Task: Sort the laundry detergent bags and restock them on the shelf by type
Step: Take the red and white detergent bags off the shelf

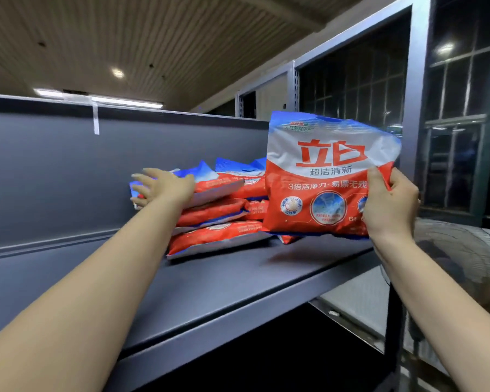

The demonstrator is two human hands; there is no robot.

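My right hand (pixel 388 205) grips the right edge of a red, white and blue detergent bag (pixel 320 176), held upright just above the dark grey shelf board (pixel 224 290). Behind it lies a stack of several matching bags (pixel 212 219), laid flat on the shelf against the back panel. My left hand (pixel 164 185) reaches over the stack, fingers straight, resting on the top bag's far left end. A second pile of the same bags (pixel 246 182) sits partly hidden behind the held bag.
The shelf has a grey back panel (pixel 54 171) and a metal upright post (pixel 416 89) at the right. A lower shelf level (pixel 359 306) shows below the board's right end. The shelf surface left of the stack is bare.
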